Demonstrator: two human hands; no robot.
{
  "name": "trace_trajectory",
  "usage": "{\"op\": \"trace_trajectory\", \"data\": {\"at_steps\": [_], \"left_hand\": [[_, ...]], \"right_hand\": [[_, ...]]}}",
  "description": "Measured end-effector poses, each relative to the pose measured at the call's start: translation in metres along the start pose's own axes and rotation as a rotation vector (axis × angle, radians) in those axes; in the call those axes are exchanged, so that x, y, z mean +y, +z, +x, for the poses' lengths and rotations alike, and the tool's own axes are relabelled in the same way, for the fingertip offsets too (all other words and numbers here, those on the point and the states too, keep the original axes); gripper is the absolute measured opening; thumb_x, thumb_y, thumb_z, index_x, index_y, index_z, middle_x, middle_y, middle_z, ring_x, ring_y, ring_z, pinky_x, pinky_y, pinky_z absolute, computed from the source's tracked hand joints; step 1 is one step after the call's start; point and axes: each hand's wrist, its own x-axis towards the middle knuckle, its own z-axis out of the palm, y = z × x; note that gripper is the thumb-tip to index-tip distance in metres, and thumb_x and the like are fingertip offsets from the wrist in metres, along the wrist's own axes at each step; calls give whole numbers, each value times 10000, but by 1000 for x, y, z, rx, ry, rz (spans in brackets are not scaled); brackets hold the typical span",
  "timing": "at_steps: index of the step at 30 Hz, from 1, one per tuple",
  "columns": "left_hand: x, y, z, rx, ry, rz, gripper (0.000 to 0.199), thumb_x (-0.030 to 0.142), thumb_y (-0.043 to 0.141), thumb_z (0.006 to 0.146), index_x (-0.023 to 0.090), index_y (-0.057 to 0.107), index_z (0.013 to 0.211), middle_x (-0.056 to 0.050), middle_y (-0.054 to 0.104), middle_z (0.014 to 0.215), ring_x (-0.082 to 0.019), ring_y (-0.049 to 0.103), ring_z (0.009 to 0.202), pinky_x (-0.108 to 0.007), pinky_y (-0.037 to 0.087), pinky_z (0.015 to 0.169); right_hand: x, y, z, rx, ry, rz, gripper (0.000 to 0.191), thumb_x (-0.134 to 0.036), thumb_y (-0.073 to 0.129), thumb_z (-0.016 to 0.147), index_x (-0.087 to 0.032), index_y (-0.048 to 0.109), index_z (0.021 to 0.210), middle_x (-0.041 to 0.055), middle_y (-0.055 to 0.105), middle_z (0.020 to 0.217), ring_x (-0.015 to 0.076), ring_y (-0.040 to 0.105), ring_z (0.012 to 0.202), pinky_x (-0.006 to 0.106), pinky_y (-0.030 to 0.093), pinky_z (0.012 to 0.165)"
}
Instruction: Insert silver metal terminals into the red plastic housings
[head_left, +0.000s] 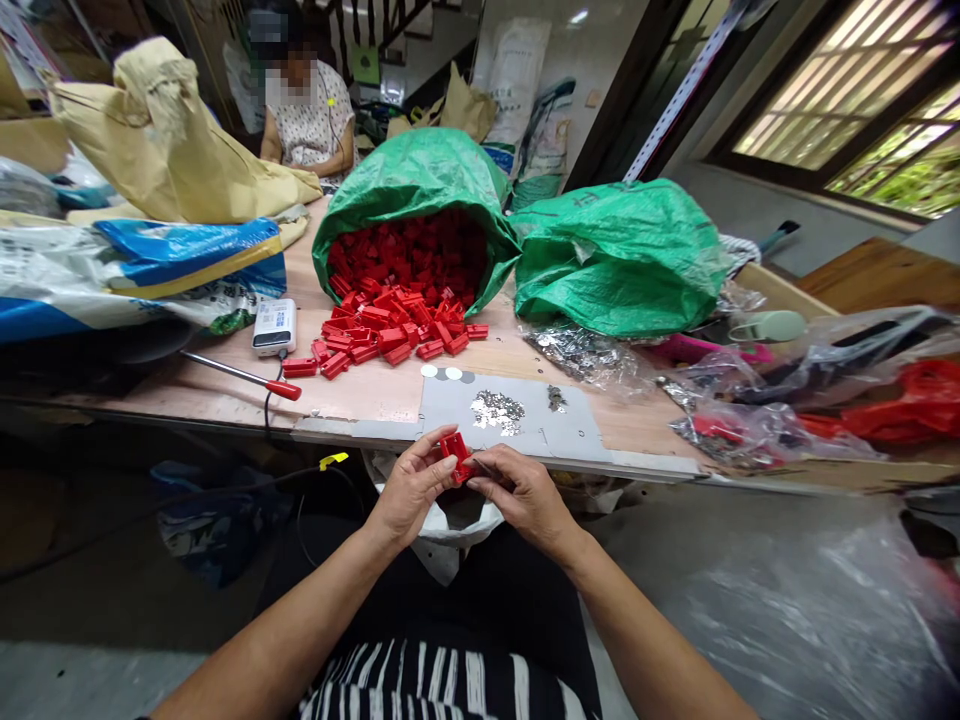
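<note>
A small red plastic housing [454, 456] is pinched between the thumb and fingers of my left hand [414, 484], just in front of the table edge. My right hand [523, 492] meets it from the right, thumb and fingers closed at its side; whatever lies between those fingertips is too small to name. Beyond my hands, a grey sheet [442, 410] carries a pile of small shiny metal pieces [498, 412] and a smaller, darker heap of metal bits [556, 398]. More red plastic housings [390, 325] spill from a green woven sack [420, 165]. Below my hands hangs a white bag [461, 530].
A red-handled screwdriver [283, 389] and a white power bank [274, 328] with a cable lie on the left. Another green sack [615, 255] and clear plastic bags [757, 435] crowd the right. Across the table sits a person [311, 115]. Tan sacking [172, 140] stands at left.
</note>
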Motion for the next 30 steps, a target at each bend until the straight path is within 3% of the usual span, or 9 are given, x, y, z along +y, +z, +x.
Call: {"op": "trace_trajectory", "data": {"at_steps": [4, 7, 10, 13, 18, 21, 30], "left_hand": [[1, -2, 0, -12, -10, 20, 450, 222, 721, 720, 199, 582, 1148, -66, 687, 977, -172, 647, 900, -272, 486, 775], [3, -5, 5, -18, 22, 122, 477, 187, 754, 671, 216, 559, 1105, -33, 682, 931, -155, 643, 870, -262, 478, 772], [7, -10, 15, -34, 127, 277, 475, 167, 774, 631, 222, 544, 1042, 8, 658, 878, -135, 641, 817, -258, 473, 781], [11, -18, 29, -38, 244, 474, 480, 172, 743, 659, 234, 532, 1086, 5, 640, 910, -141, 636, 818, -281, 478, 798], [14, -30, 47, 24, 447, 923, 340, 140, 680, 696, 221, 630, 1022, -42, 647, 978, -184, 614, 901, -330, 462, 860], [16, -32, 52, 27, 534, 1072, 332, 112, 682, 672, 235, 668, 980, -42, 665, 992, -207, 602, 952, -354, 450, 891], [19, -35, 62, -63, 470, 1216, 455, 163, 710, 680, 268, 652, 1118, -30, 696, 1019, -209, 628, 932, -336, 468, 865]], "right_hand": [[-1, -3, 1, 19, 117, 33, 205, -285, 623, 847, -206, 624, 1035, 34, 641, 855, 147, 589, 742, 255, 481, 677], [0, -5, 4, 42, 130, 33, 234, -311, 565, 883, -200, 610, 1083, 48, 637, 911, 160, 589, 808, 285, 482, 758], [8, -5, 9, 43, 94, -8, 279, -283, 477, 923, -213, 593, 1166, 69, 603, 982, 176, 569, 901, 316, 469, 826], [18, -1, 16, 50, 102, -74, 312, -261, 457, 922, -220, 590, 1201, 62, 572, 901, 177, 562, 847, 313, 477, 773], [27, 5, 26, 46, 136, -139, 288, -223, 528, 871, -214, 615, 1145, 44, 626, 853, 167, 588, 777, 294, 473, 730], [28, 6, 30, 24, 136, -158, 230, -217, 544, 856, -218, 635, 1067, 36, 677, 884, 163, 619, 788, 284, 472, 742], [34, 1, 34, -43, 103, -182, 190, -171, 539, 856, -202, 675, 985, 56, 687, 941, 177, 626, 875, 301, 476, 789]]}}
